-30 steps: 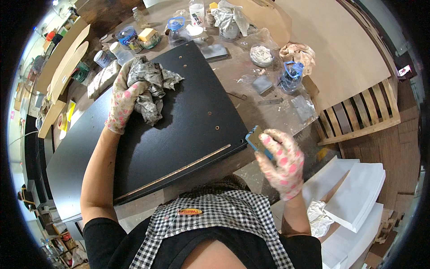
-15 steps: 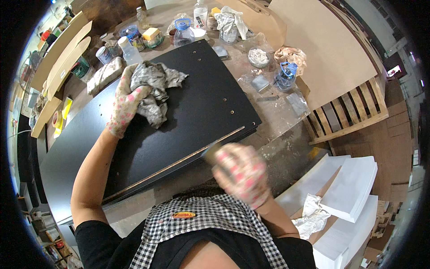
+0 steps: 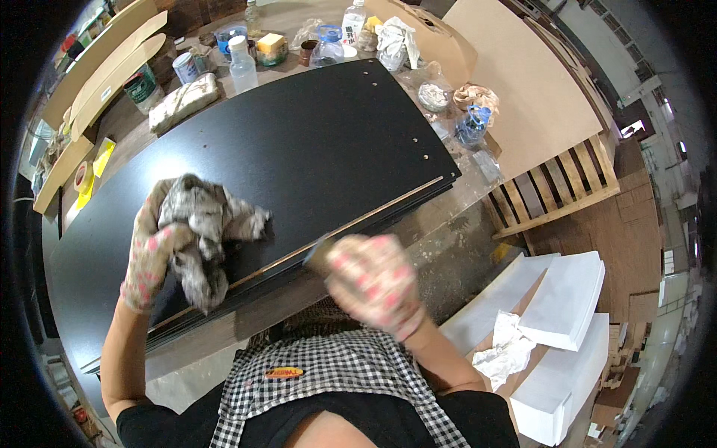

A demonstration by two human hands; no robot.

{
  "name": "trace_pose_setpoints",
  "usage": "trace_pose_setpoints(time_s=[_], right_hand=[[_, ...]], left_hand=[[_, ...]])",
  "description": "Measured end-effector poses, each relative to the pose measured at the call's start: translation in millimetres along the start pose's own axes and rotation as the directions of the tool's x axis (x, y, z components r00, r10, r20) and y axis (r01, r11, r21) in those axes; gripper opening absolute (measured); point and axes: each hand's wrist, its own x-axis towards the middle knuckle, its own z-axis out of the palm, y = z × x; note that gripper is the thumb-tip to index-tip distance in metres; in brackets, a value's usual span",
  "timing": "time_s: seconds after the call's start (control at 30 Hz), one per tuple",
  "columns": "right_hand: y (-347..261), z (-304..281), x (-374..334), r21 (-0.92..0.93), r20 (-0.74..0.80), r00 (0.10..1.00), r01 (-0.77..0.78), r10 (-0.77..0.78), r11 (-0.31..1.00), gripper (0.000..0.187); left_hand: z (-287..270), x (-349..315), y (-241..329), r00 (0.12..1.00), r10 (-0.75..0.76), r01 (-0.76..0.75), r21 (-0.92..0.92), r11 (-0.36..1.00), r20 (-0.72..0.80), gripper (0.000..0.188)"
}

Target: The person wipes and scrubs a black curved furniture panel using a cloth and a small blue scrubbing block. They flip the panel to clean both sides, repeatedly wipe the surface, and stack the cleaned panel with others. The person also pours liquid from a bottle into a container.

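A black panel (image 3: 299,127) with small holes lies across the workbench, its long near edge showing a pale strip (image 3: 373,213). My left hand (image 3: 149,257), in a pink-dotted glove, grips a crumpled grey-stained rag (image 3: 198,216) over the panel's near left part. The fingers are partly hidden behind the cloth. In front of the near edge, my gloved right hand (image 3: 377,284) is closed round a small flat scraper (image 3: 319,255). Motion blurs this hand, and only the scraper's front end shows, close to the edge strip. More dark layers show under the panel's edge.
Bottles, cans and a yellow sponge (image 3: 272,43) stand along the bench's far side. A wrapped block (image 3: 183,102) sits beyond the panel's left part. At right are a blue-topped plastic container (image 3: 472,127), a slatted wooden pallet (image 3: 553,190) and white boards (image 3: 564,299) with crumpled paper (image 3: 506,349).
My left hand has come nearer with the rag, toward the panel's near left edge. My right hand and the scraper have shifted left along the edge. The whole view has shifted somewhat.
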Motion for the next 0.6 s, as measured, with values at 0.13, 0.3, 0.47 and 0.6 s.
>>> trace_pose_setpoints(time_s=[0.13, 0.3, 0.47, 0.6], right_hand=[[26, -15, -5, -0.182, -0.328, 0.784, -0.600, 0.527, 0.779, 0.026], [-38, 37, 2, -0.085, 0.037, 0.999, -0.014, 0.017, 0.996, 0.038], [-54, 33, 40, -0.027, -0.056, 0.996, 0.062, -0.063, 0.998, 0.043], [-13, 25, 23, 0.019, 0.052, 0.995, 0.087, -0.088, 0.996, 0.046]], left_hand=[[-18, -57, 14, 0.997, -0.082, 0.082, -0.125, 0.989, 0.013, 0.068], [-18, -105, 10, 0.985, -0.131, 0.143, -0.102, 0.985, 0.114, 0.064], [-14, -149, -4, 0.966, -0.240, 0.241, 0.000, 0.971, 0.095, 0.066], [-17, -181, -33, 0.957, -0.283, 0.284, 0.000, 0.959, 0.067, 0.063]])
